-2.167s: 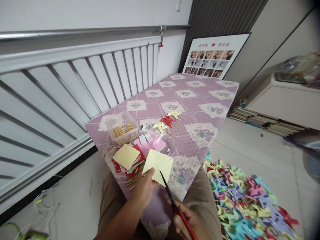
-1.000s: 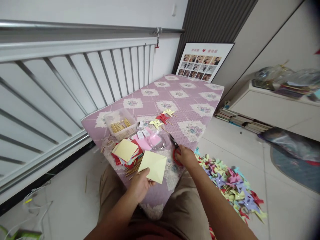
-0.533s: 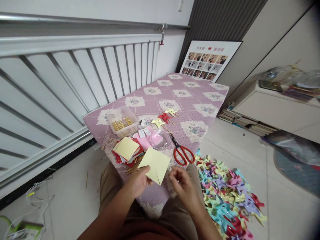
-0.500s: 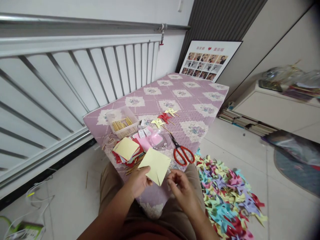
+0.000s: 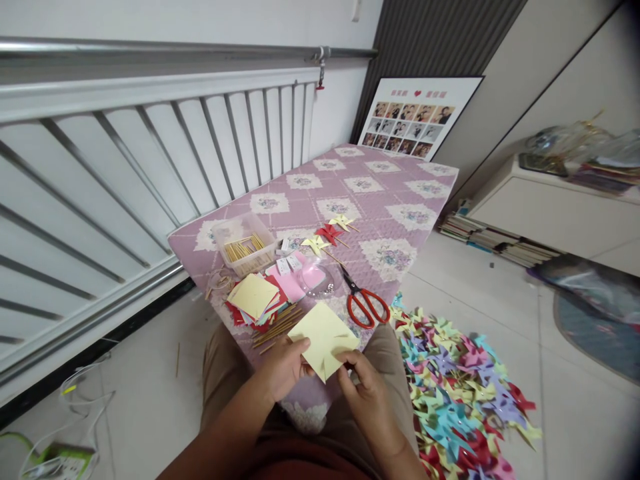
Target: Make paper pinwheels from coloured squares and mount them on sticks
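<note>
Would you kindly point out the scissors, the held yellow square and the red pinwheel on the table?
Scissors (image 5: 355,287), head view: dark metal near the pivot.
Yellow square (image 5: 323,337), head view: middle of the sheet.
Red pinwheel (image 5: 329,234), head view: centre of its blades.

Dark red top (image 5: 295,463) — brown trousers (image 5: 220,370) — 2 bare hands (image 5: 280,368).

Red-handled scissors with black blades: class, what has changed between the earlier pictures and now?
The red-handled scissors were let go by the right hand and laid on the purple floral tablecloth. That hand moved left to touch the square pale-yellow paper at its lower right. The left hand still holds the paper; the three yellow and red paper pinwheels stay put.
</note>
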Tool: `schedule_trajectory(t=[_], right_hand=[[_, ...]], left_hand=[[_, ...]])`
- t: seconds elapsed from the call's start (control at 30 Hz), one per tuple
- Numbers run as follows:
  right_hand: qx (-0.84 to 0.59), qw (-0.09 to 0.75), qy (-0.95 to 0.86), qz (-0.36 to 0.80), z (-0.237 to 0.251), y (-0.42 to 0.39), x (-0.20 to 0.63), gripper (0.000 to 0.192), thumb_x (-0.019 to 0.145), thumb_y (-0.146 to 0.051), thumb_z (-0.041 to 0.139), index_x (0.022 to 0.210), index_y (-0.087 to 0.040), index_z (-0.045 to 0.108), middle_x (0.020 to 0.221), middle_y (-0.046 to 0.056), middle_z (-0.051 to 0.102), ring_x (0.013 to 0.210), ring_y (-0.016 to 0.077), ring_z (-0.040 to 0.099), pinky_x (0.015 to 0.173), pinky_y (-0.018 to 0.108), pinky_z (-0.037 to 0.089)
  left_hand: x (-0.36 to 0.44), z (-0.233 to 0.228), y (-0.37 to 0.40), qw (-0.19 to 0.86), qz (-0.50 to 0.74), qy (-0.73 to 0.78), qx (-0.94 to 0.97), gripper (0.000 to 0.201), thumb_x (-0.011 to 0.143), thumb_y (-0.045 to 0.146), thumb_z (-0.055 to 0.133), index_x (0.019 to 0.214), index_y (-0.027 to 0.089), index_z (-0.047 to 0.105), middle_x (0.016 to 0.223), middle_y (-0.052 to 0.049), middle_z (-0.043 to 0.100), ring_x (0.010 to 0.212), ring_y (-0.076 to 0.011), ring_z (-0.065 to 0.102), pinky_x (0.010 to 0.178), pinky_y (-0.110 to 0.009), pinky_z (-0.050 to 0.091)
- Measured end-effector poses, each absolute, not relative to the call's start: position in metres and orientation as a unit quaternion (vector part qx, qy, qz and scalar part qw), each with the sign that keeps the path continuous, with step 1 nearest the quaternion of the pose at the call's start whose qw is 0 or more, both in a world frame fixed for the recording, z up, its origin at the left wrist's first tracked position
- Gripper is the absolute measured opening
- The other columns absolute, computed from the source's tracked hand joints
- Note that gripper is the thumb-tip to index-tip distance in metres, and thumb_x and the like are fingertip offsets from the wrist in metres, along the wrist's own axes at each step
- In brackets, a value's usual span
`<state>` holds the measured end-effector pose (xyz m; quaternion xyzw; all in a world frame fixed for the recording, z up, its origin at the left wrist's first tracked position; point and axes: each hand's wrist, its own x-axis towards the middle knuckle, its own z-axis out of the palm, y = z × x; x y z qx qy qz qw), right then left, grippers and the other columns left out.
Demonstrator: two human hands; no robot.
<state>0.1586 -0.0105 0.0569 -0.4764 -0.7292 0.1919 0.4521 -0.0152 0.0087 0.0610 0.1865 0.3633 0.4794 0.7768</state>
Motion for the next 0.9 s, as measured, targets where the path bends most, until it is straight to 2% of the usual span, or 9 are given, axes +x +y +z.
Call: schedule_trajectory(t=[0.17, 0.27, 0.43, 0.6, 0.7, 0.9], right_hand=[[-0.467, 0.428, -0.760, 0.146, 0.052, -0.011, 0.157, 0.018, 0.086, -0.010, 0.050, 0.096, -0.023, 0.057, 0.079, 0.003, 0.066, 0.074, 0.0193, 0.067, 0.067, 0.028, 0.054], [-0.457, 0.410, -0.774, 0.154, 0.049, -0.013, 0.156, 0.020, 0.087, -0.009, 0.050, 0.100, -0.023, 0.057, 0.083, 0.004, 0.067, 0.077, 0.0201, 0.067, 0.068, 0.029, 0.055], [-0.450, 0.410, -0.767, 0.203, 0.048, -0.015, 0.156, 0.022, 0.087, -0.012, 0.053, 0.106, -0.023, 0.057, 0.091, 0.005, 0.068, 0.084, 0.0199, 0.067, 0.074, 0.028, 0.054], [-0.489, 0.439, -0.700, 0.279, 0.054, -0.015, 0.153, 0.006, 0.090, -0.020, 0.056, 0.090, -0.023, 0.060, 0.082, 0.001, 0.066, 0.075, 0.0176, 0.064, 0.068, 0.025, 0.051], [-0.495, 0.437, -0.674, 0.332, 0.058, -0.015, 0.151, 0.012, 0.091, -0.025, 0.056, 0.081, -0.022, 0.060, 0.076, 0.000, 0.064, 0.070, 0.0166, 0.061, 0.065, 0.024, 0.048], [-0.508, 0.446, -0.619, 0.400, 0.062, -0.014, 0.148, 0.018, 0.091, -0.033, 0.057, 0.078, -0.022, 0.061, 0.076, 0.002, 0.063, 0.072, 0.0180, 0.060, 0.066, 0.026, 0.048]], left_hand=[[0.009, 0.072, 0.004, 0.755, 0.541, 0.350, 0.121, 0.038, 0.071, 0.032, 0.078, 0.103, 0.015, 0.066, 0.101, -0.011, 0.074, 0.085, -0.0237, 0.069, 0.075, -0.033, 0.051], [0.016, 0.079, 0.004, 0.734, 0.561, 0.370, 0.098, 0.040, 0.066, 0.031, 0.081, 0.099, 0.014, 0.067, 0.097, -0.011, 0.075, 0.087, -0.0263, 0.070, 0.081, -0.037, 0.051], [0.015, 0.083, 0.005, 0.728, 0.566, 0.376, 0.091, 0.039, 0.065, 0.031, 0.081, 0.097, 0.012, 0.068, 0.091, -0.011, 0.075, 0.080, -0.0247, 0.070, 0.077, -0.035, 0.051], [0.013, 0.080, 0.003, 0.725, 0.566, 0.376, 0.108, 0.029, 0.068, 0.030, 0.079, 0.089, 0.013, 0.068, 0.083, -0.007, 0.072, 0.070, -0.0182, 0.065, 0.065, -0.028, 0.047], [0.015, 0.074, 0.002, 0.717, 0.571, 0.378, 0.128, 0.025, 0.070, 0.030, 0.077, 0.088, 0.016, 0.067, 0.078, -0.003, 0.069, 0.064, -0.0146, 0.061, 0.058, -0.026, 0.043], [0.018, 0.072, 0.001, 0.690, 0.551, 0.433, 0.182, 0.023, 0.070, 0.031, 0.076, 0.082, 0.016, 0.065, 0.067, -0.001, 0.064, 0.054, -0.0126, 0.053, 0.056, -0.025, 0.040]])
